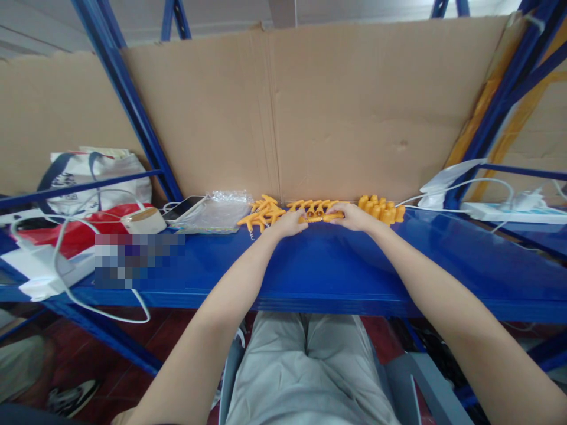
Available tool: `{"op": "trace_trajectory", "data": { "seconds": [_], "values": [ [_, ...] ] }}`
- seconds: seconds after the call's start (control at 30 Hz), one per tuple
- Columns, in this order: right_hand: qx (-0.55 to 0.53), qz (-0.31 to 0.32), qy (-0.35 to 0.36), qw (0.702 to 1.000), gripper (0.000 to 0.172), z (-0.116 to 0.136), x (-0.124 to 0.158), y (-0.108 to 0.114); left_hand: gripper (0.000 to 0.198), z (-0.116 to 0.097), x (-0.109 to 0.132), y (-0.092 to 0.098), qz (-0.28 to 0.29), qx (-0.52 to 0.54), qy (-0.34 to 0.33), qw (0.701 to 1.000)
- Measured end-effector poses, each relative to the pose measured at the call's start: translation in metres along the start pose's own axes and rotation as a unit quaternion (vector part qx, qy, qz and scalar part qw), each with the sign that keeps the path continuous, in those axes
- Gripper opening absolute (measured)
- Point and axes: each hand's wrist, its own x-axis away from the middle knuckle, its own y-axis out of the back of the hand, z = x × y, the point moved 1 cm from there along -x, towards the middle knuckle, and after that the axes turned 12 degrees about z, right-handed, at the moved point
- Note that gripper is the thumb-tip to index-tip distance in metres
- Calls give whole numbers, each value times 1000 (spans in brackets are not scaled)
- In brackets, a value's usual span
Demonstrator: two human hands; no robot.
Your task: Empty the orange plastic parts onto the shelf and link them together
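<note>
Both hands reach to the back of the blue shelf [328, 265]. My left hand [290, 223] is closed at the left end of a row of orange pieces [316, 206]. At the row's right end, my right hand [352, 217] has its fingers closed on an orange piece [333, 216]. What my left fingers hold is too small to make out. Left of my left hand lies a loose pile of orange corkscrews [266, 211], one metal spiral showing. Upright orange cylinders [381, 209] stand close together just right of my right hand.
Clear plastic bags [217, 212] and a phone [188, 208] lie left of the pile. Farther left are white cables, a power strip [57, 265], a red bag and a white bag [97, 177]. Cardboard [354, 106] rises behind; another power strip [514, 211] is at right.
</note>
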Motion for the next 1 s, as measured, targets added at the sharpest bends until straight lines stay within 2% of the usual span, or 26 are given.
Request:
{"op": "trace_trajectory", "data": {
  "seconds": [0.13, 0.27, 0.5, 0.63, 0.8, 1.0],
  "values": [
    [-14, -3, 23, 1000, 23, -1, 1, 0, 28, -1, 1, 1, -15, 22, 7, 1000],
    [-21, -9, 31, 999, 22, 0, 2, 2, 19, -3, 0, 2, -7, 85, 7, 996],
    [-53, -25, 7, 998, 23, -3, 0, 1, 14, -4, 1, 4, 8, 144, -7, 990],
    [-124, -13, -27, 992, 30, -9, 2, 2, 16, -4, 3, 6, 10, 140, -6, 990],
    [-248, 16, -57, 967, 34, -14, 9, 9, 18, -4, 2, 6, 19, 149, -10, 989],
    [-279, 3, -57, 958, 35, -7, 11, 15, 23, -2, 4, 7, 47, 195, 38, 979]
  ]
}}
